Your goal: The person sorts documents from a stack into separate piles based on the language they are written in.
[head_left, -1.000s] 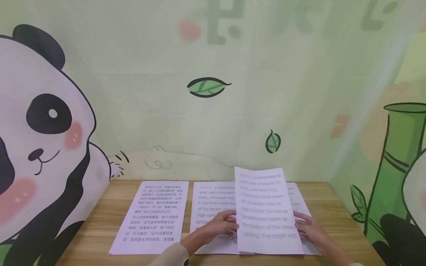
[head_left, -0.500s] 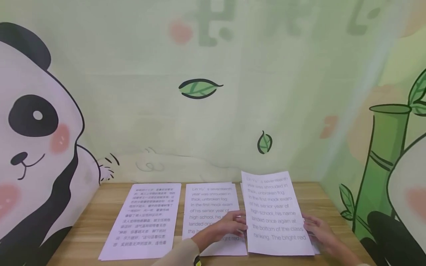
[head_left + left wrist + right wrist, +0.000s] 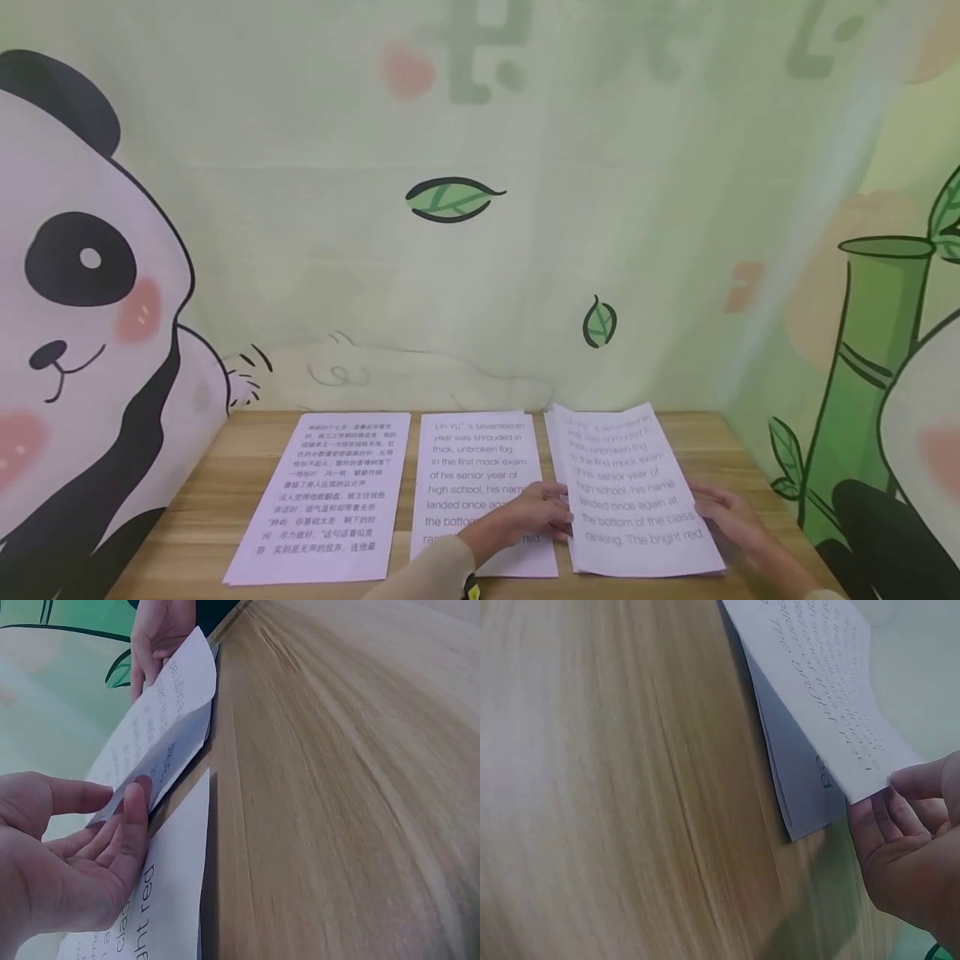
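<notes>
A printed sheet of paper (image 3: 626,500) with English text is held by both hands over the right-hand pile. My left hand (image 3: 536,517) pinches its left edge; in the left wrist view the thumb and fingers of that hand (image 3: 82,859) lie on either side of the paper. At the opposite edge is my right hand (image 3: 731,521). The right wrist view shows its thumb above the sheet (image 3: 817,690) and the other fingers below. Beneath, the lower paper (image 3: 802,780) lies on the table, with a gap under the raised sheet.
Left of the held sheet lies a middle pile of English-text paper (image 3: 476,454), partly covered by my left forearm. Further left is a pile with Chinese text (image 3: 322,492). All rest on a wooden table (image 3: 187,517), backed by a panda-print cloth (image 3: 300,250).
Both hands have carried the sheet rightward, off the middle pile, and lowered it over the right pile. The middle pile's text now shows more. The head view has turned slightly.
</notes>
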`<state>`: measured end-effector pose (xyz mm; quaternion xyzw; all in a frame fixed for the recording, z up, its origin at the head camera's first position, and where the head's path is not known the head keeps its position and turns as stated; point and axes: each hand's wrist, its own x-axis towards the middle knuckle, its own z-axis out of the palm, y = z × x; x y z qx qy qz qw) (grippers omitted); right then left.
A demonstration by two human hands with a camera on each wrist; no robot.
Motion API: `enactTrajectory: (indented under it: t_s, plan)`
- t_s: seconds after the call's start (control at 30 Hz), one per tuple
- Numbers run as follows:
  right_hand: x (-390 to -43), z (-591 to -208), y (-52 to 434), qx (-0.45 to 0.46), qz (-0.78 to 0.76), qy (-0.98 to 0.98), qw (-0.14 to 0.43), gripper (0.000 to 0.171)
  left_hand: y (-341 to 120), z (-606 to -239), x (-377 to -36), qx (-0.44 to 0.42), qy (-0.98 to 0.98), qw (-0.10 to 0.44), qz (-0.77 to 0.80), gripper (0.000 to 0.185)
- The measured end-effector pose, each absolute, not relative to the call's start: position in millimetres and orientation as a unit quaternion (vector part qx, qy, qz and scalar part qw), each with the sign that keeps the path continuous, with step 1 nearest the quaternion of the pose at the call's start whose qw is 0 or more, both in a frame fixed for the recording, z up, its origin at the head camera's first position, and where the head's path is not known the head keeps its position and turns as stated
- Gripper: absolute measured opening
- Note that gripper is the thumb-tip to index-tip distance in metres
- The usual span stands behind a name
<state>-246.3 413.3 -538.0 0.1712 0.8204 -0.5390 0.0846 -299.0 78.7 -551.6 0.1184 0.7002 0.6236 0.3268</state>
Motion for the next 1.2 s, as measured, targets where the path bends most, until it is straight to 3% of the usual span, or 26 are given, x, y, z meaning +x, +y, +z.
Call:
enactTrajectory:
  t_s: [0.37,0.7,1.2]
  plan:
    - [-245.1,-544.7,419.3,0.154,-0.569,0.805,0.066,0.055,68.5,-548.5,-298.9,0.120,0.686,0.321,0.642,0.057]
    - [-239.0,-542.8,428.2,0.131,-0.578,0.804,0.046,0.055,45.0,-552.8,-301.3,0.141,0.677,0.301,0.657,0.043]
    - [-249.3,-529.7,361.5,0.096,-0.558,0.821,0.075,0.047,-33.1,-541.7,-301.8,0.143,0.714,0.283,0.624,0.043]
